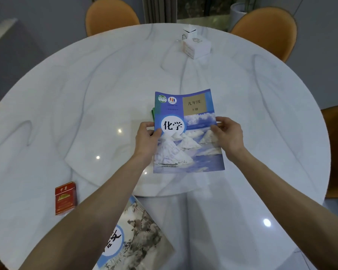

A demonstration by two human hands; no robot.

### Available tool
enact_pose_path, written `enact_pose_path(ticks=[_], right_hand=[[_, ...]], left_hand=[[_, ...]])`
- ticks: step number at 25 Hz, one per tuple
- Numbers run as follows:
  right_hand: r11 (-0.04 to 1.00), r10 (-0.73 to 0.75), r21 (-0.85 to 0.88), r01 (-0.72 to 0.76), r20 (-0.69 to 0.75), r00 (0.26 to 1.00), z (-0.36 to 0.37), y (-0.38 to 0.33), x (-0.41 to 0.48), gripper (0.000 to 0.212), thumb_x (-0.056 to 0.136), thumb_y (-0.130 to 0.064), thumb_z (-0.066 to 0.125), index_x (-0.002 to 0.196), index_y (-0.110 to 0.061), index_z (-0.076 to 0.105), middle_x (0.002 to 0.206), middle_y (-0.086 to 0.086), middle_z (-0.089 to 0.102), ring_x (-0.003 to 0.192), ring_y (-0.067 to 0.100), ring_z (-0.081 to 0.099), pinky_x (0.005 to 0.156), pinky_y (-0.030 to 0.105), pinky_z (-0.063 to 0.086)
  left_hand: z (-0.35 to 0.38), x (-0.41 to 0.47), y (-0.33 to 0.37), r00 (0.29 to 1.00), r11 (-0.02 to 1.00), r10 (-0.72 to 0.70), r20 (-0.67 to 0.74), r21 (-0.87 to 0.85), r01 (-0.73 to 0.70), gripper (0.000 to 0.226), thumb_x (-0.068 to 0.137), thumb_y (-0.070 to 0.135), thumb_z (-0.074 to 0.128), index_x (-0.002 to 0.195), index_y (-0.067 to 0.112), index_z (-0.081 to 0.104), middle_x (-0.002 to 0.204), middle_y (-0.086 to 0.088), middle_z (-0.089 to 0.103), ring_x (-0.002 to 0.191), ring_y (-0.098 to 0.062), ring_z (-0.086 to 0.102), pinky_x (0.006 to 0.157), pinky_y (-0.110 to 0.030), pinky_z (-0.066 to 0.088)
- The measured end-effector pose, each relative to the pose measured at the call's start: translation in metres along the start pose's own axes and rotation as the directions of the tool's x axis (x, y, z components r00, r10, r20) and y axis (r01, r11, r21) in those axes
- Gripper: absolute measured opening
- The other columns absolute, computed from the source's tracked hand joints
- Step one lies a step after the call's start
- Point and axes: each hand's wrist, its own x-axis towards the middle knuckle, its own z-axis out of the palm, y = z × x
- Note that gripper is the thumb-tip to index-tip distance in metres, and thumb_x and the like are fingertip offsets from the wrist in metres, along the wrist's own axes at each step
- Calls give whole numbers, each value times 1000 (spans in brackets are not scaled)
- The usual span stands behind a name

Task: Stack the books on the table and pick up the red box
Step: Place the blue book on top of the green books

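Gripping blue book (185, 133) at side edges: left hand (147, 140), right hand (229, 134), fingers closed.

Centre: the blue book (185, 133) is sitting here, gripped at both edges by the left hand (146, 139) and right hand (227, 134).
Near left: the red box (65, 197) is standing alone, bare table (66, 104) lying around it.
Near edge: a second book (137, 236) is lying under the left forearm.
Far side: a white box (197, 45) is standing well apart.
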Motion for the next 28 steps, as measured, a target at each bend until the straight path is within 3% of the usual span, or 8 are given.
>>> enact_pose_path(ticks=[6, 12, 17, 21, 25, 28], right_hand=[[992, -15, -123, 21, 46, 999, 34, -2, 54, 30, 89, -10, 56, 118, -9, 63, 91, 6, 63, 82, 19, 58, 77, 29, 48], [975, 36, -222, -18, 74, 997, 53, 14, 92, 29, 91, -13, 56, 119, -7, 62, 115, 13, 68, 104, 28, 64, 89, 33, 51], [965, 67, -260, -37, 107, 992, 62, 31, 101, 29, 93, -14, 55, 120, -7, 61, 118, 12, 67, 107, 27, 63, 82, 24, 46], [955, 72, -294, -40, 99, 992, 60, 43, 104, 30, 92, -13, 56, 121, -5, 61, 118, 13, 68, 107, 26, 63, 86, 22, 44], [954, 78, -297, -50, 83, 993, 60, 51, 100, 28, 92, -12, 55, 117, -3, 62, 117, 15, 68, 107, 30, 63, 93, 32, 49], [948, 76, -314, -52, 65, 995, 62, 51, 100, 27, 92, -9, 55, 117, 0, 62, 117, 17, 67, 108, 31, 63, 87, 26, 46]], left_hand=[[7, 46, -6, 994, 997, -83, -71, -2, 84, 27, 91, 10, 56, 117, 8, 48, 97, -12, 63, 67, -13, 57, 52, -20, 42], [26, 75, -22, 986, 989, -138, -91, 42, 142, 29, 90, 11, 58, 117, 7, 48, 101, -16, 64, 79, -24, 58, 56, -24, 44], [34, 80, -38, 982, 978, -161, -102, 117, 173, 31, 90, 11, 58, 118, 6, 48, 95, -11, 61, 79, -22, 57, 59, -25, 45], [35, 76, -49, 989, 966, -95, -117, 227, 120, 27, 87, 9, 62, 113, 3, 56, 87, -5, 59, 78, -20, 56, 66, -25, 46], [36, 84, -62, 994, 937, -1, -114, 348, 40, 14, 86, 6, 59, 97, 2, 67, 78, -10, 58, 74, -22, 51, 69, -33, 45], [38, 89, -70, 994, 921, 9, -113, 387, 36, 10, 87, 7, 57, 85, 2, 66, 79, -14, 51, 62, -17, 41, 63, -23, 36]])
